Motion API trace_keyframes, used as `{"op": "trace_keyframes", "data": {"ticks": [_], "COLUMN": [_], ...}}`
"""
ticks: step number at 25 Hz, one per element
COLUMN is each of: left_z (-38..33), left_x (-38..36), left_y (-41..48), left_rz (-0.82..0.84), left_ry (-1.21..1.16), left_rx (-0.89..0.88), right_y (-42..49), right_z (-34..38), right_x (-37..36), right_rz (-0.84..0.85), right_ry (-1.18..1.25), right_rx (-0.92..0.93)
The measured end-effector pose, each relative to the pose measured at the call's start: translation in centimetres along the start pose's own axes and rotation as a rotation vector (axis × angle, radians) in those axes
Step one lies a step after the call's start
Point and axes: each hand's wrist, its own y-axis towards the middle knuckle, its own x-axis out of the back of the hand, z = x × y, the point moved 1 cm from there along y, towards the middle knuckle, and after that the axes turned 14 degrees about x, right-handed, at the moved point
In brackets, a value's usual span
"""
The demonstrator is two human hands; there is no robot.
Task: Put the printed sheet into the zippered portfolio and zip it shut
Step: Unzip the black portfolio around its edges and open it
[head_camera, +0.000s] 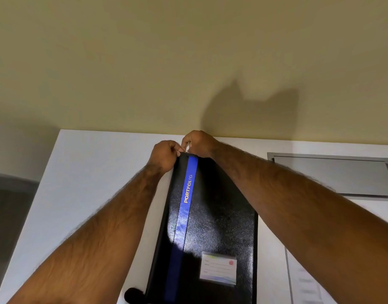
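A white table (96, 172) meets a plain beige wall (144, 62), with a grey recessed panel (333, 174) set into its right side. The black portfolio (212, 216) lies closed at the centre. Both hands, left (164, 155) and right (199, 143), pinch at its far corner; what they grip is too small to tell. A printed sheet (307, 281) lies just right.

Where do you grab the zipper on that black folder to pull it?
Pinch the small metal zipper pull at the far corner of the portfolio, coming from above with fingertips. It is tiny and thin, so it probably needs a pinch. The right hand seems to pinch it; the left hand grips the corner beside it.
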Motion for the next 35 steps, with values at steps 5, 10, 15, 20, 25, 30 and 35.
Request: {"op": "trace_keyframes", "data": {"ticks": [5, 10, 15, 20, 25, 30, 35], "left_z": [-0.8, -0.8, -0.9, -1.7, -1.6, -0.5, -0.2], "left_x": [0.1, 0.2, 0.5, 1.0, 1.4, 2.4, 2.2], "left_y": [0.2, 0.2, 0.0, -0.5, -0.6, 0.1, 0.8], "left_rz": [0.005, -0.010, 0.011, 0.044, 0.038, -0.022, -0.030], "left_ry": [0.086, 0.099, 0.107, 0.132, 0.158, 0.186, 0.212], "left_rx": [-0.030, -0.033, -0.042, -0.029, -0.022, 0.026, 0.007], "right_y": [0.0, 0.4, -0.1, -1.9, -3.7, -5.5, -9.1], "right_z": [-0.1, -0.2, 0.0, -1.2, -2.1, -4.0, -6.4], "right_x": [0.2, 0.2, 0.2, 0.1, 0.3, 1.7, 3.2], "right_rz": [0.015, 0.001, -0.020, -0.124, -0.142, -0.102, -0.100], "right_ry": [-0.010, 0.058, 0.030, 0.052, -0.052, -0.165, -0.195], "right_rx": [0.002, 0.023, 0.040, 0.016, 0.040, -0.008, -0.086]}}
